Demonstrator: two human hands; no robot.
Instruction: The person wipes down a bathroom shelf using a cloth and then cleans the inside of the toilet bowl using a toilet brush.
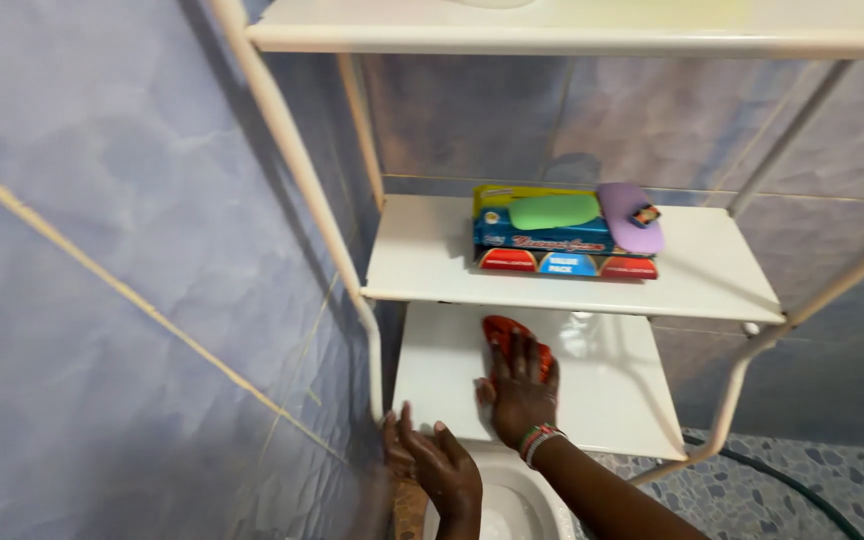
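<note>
Closest to the lens, at about 6 o'clock, the person's left hand (439, 462) rests with fingers loosely spread and grasping nothing, just off the front left corner of the lowest shelf (607, 400) of a white metal rack. Fingertips lie near the rack's front left leg (297, 160); whether they touch it cannot be told. Just beyond, toward 12 o'clock, the right hand (519, 392), a beaded bracelet (538, 440) at the wrist, is spread flat and presses a red cloth (508, 335) onto that shelf, left of its middle. Cloth shows past the fingertips, close under the front edge of the middle shelf (422, 265), so headroom above the hand is slim. To the hand's 3 o'clock the lower shelf runs bare to its right edge; at 9 o'clock a narrower strip leads to the left leg. On the middle shelf a blue and yellow box (542, 245) sits near the centre with a green sponge (554, 211) and a purple soap-shaped bar (630, 216) on top, bare board either side. A top shelf (572, 38) crosses the frame at 12 o'clock. Blue tiled wall (102, 260) closes in hard at 9 o'clock, touching or nearly touching the rack. A white toilet rim (512, 500) shows below the hands, and a dark hose (772, 480) curls over the pebbled floor (832, 480) at 4 o'clock.
</note>
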